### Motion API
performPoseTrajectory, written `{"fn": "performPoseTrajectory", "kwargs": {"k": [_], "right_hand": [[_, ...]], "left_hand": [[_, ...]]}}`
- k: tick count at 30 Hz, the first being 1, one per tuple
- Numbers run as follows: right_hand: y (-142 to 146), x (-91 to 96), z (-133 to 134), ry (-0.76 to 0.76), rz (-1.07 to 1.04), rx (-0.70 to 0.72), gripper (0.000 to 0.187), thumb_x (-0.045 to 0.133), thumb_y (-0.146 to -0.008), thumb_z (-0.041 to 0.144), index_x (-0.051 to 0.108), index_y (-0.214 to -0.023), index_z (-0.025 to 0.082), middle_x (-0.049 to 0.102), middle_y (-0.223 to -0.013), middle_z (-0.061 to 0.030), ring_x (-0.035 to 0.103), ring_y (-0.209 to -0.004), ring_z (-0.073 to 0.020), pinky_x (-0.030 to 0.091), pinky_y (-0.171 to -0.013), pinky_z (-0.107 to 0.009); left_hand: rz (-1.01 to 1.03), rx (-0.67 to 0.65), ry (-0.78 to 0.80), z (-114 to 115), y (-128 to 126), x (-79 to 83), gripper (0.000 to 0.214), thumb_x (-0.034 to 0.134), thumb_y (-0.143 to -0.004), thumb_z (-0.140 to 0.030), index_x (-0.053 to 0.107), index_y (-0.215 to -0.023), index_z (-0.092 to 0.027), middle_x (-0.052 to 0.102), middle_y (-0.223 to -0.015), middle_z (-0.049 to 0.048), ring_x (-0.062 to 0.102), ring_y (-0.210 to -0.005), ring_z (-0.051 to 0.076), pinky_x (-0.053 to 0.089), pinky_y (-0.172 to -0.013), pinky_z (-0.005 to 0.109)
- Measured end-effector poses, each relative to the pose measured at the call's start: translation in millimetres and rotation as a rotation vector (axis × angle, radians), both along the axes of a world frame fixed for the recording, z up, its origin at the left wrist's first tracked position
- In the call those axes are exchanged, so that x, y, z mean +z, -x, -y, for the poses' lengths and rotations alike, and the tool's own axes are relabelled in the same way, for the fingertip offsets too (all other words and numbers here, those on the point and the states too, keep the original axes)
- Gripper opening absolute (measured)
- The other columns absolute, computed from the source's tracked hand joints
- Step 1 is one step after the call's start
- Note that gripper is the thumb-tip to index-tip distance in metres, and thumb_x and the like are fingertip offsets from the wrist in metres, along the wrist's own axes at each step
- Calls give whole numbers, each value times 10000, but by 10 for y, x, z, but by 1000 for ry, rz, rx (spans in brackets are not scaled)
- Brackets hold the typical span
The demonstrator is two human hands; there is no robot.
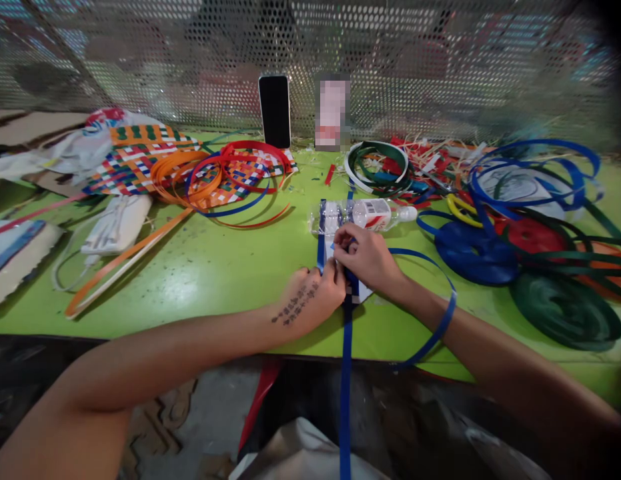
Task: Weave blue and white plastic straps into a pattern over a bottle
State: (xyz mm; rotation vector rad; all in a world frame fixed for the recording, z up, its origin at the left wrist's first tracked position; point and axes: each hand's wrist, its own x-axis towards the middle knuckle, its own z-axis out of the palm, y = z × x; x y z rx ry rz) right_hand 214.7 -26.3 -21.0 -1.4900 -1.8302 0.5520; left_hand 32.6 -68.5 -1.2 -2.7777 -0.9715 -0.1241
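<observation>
Both hands meet over a small piece of white and blue flat strips (363, 291) at the middle of the green table. My left hand (310, 297) is closed with its fingertips pinched at the left edge of this piece. From the right, my right hand (366, 257) curls over it, thumb and fingers pinching a blue plastic strap (413, 253) that loops out to the right. Another length of blue strap (346, 387) hangs over the table's front edge. Just beyond my hands a clear plastic bottle (375, 215) lies on its side. The fingers hide much of the piece.
Coils of blue (477, 253), red and green strap (565, 310) lie at the right. Orange strap loops (190, 175) and a checkered woven piece (127, 163) are at the left, near a white power strip (117, 223). A phone (275, 112) leans against the perforated metal screen (210, 73).
</observation>
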Motion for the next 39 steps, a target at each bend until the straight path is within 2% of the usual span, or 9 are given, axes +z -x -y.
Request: {"fn": "performPoseTrajectory", "kwargs": {"k": [5,9,13,18,25,28,32,35,39], "right_hand": [[-4,1,0,-15,11,20,53,652,-864,188,656,-909,216,704,-790,-4,573,-658,-149,424,-684,-297],[-5,8,6,-5,-1,9,74,652,-841,165,653,-896,215,666,-740,13,560,-647,-144,423,-684,-292],[1,9,7,3,-3,-4,111,639,-810,143,657,-893,214,657,-743,13,553,-661,-147,420,-688,-295],[4,8,6,19,-12,-3,112,637,-816,159,663,-908,217,650,-746,15,545,-658,-147,422,-685,-297],[9,-11,-3,6,31,-9,113,634,-818,155,665,-906,219,664,-753,8,572,-675,-158,420,-692,-301],[4,-14,-9,0,40,12,85,636,-862,181,670,-931,216,702,-806,-11,604,-712,-169,426,-708,-302],[-14,5,-8,12,42,34,52,640,-917,221,667,-960,213,726,-853,-26,596,-710,-168,422,-707,-303],[-21,17,3,15,34,24,38,655,-927,229,658,-962,215,718,-826,-19,572,-685,-166,407,-690,-303],[-10,22,24,3,16,-1,49,684,-925,244,655,-958,222,709,-801,-13,568,-679,-170,395,-673,-304]], "left_hand": [[43,-21,-93,-15,15,-74,375,520,-1007,-59,738,-1311,-84,792,-1179,157,745,-707,216,562,-569,342],[92,-29,-154,-22,24,-91,330,571,-983,-64,749,-1259,-89,793,-1112,128,728,-670,211,549,-552,334],[83,-15,-116,-1,20,-37,263,577,-990,-57,755,-1174,-113,771,-978,102,720,-675,214,531,-556,325],[34,46,-82,33,9,39,403,492,-999,-3,721,-1326,-52,780,-1130,169,742,-723,221,558,-594,334],[-22,47,-52,25,-7,35,397,496,-1009,3,699,-1350,-20,771,-1184,204,747,-752,232,549,-614,347],[-8,40,-48,15,2,24,367,510,-1004,0,703,-1315,-33,766,-1153,190,730,-792,239,524,-619,346],[38,29,-68,13,20,30,309,485,-1017,-15,733,-1187,-87,742,-1087,151,696,-943,275,516,-644,360],[59,55,-128,13,24,19,280,494,-1055,-83,730,-1206,-92,722,-1169,167,661,-1015,289,520,-686,379],[53,97,-133,-6,17,-34,377,515,-1119,-325,732,-1242,-42,732,-1119,199,639,-1022,324,526,-721,417]]}}
